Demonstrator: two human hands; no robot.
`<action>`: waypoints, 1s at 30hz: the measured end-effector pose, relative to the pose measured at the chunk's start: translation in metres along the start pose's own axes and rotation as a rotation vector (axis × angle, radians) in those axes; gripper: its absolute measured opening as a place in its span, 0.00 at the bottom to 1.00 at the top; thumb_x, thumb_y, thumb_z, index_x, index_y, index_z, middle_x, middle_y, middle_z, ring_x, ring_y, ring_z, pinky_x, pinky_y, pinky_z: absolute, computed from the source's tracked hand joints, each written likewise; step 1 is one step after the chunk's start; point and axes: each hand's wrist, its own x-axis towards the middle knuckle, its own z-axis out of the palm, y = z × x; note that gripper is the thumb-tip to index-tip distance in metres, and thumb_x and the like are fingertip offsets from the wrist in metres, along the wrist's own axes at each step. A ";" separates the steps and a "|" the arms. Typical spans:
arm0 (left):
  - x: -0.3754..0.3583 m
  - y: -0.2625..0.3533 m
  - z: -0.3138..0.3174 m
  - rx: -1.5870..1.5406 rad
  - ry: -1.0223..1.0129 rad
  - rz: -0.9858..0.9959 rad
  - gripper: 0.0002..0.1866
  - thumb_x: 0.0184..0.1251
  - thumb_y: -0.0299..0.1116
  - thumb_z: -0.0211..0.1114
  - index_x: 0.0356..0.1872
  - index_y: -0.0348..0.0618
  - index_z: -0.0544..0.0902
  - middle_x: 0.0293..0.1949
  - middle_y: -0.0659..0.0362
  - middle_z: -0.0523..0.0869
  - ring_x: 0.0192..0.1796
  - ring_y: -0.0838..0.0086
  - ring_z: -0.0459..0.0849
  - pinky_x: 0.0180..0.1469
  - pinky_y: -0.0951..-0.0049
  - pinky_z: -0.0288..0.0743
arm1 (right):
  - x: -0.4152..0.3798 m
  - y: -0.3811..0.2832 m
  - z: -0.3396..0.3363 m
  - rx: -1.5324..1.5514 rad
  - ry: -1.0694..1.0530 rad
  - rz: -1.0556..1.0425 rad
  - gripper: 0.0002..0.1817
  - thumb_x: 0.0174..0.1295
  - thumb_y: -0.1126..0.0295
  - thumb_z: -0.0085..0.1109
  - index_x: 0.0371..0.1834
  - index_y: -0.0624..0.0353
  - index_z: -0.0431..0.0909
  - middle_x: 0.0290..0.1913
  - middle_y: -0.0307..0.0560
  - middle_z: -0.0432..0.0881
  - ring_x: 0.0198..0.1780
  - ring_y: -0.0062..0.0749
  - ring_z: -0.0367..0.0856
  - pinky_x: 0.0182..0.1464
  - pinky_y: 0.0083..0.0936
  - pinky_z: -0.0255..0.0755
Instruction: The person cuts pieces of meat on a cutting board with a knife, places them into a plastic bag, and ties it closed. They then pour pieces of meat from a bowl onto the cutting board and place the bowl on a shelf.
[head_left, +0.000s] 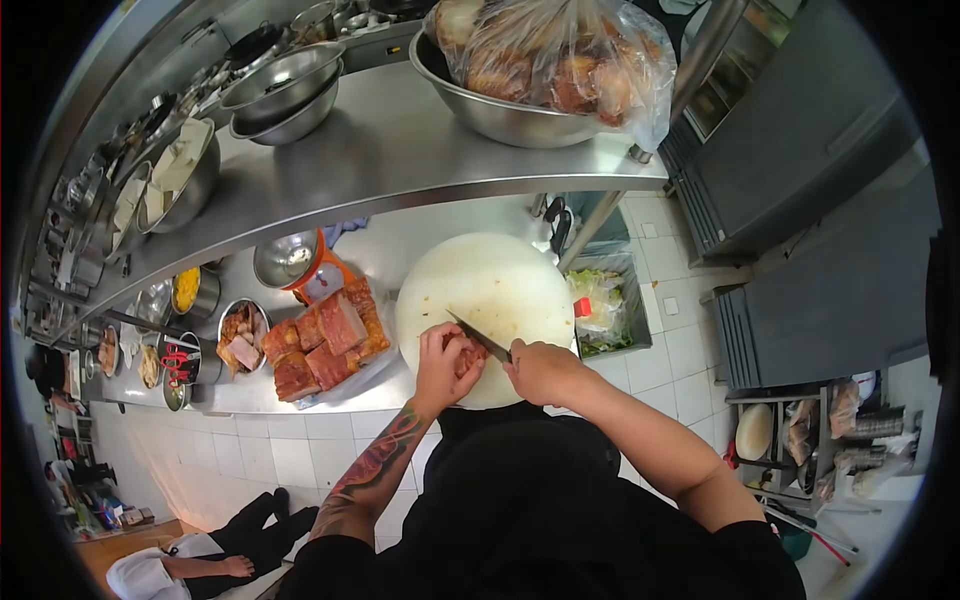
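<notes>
The person stands at a steel counter, and everything centres on the round white cutting board [487, 300]. At the near edge of that board, the left hand [445, 362] curls over a small piece of meat [467, 357], fingers bent and pressed down on it to pin it in place. The right hand [540, 370], just beside it at the board's near right edge, is closed in a fist round the handle of a knife [477, 335]; the dark blade slants away across the board above the left fingers, its edge meeting the meat. The rest of the board is bare apart from a few small crumbs.

To the left of the board, touching its rim, lies a heap of roast pork slabs [328, 340] with crisp orange skin. Further left of the board sit several small steel bowls [243, 335] of cut ingredients. On the right of the board, a bin [610, 315] below counter level holds green scraps. Above the board runs a steel shelf [400, 160], carrying stacked mixing bowls and a big bowl with a plastic bag of browned meat [560, 60]. Well behind the board, on the tiled floor, another person's legs [255, 535] show.
</notes>
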 end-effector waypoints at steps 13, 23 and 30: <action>-0.004 0.000 -0.002 -0.001 0.020 -0.078 0.19 0.59 0.37 0.79 0.49 0.46 0.82 0.61 0.48 0.76 0.65 0.45 0.73 0.67 0.47 0.71 | 0.060 0.009 0.056 -0.022 0.136 -0.026 0.21 0.83 0.54 0.51 0.56 0.66 0.74 0.39 0.66 0.90 0.44 0.64 0.92 0.49 0.58 0.84; 0.004 -0.008 -0.031 -0.011 -0.211 0.113 0.22 0.56 0.40 0.83 0.47 0.47 0.82 0.63 0.49 0.76 0.68 0.45 0.73 0.70 0.46 0.70 | 0.017 0.024 0.009 0.136 -0.056 0.108 0.24 0.84 0.51 0.51 0.58 0.65 0.74 0.36 0.60 0.90 0.25 0.47 0.90 0.37 0.47 0.86; -0.006 0.014 -0.020 -0.013 -0.150 -0.014 0.25 0.60 0.37 0.83 0.55 0.48 0.80 0.69 0.44 0.70 0.70 0.42 0.71 0.72 0.45 0.68 | 0.015 0.038 0.076 0.270 0.268 -0.107 0.18 0.82 0.58 0.53 0.56 0.65 0.73 0.33 0.66 0.89 0.34 0.65 0.90 0.43 0.57 0.82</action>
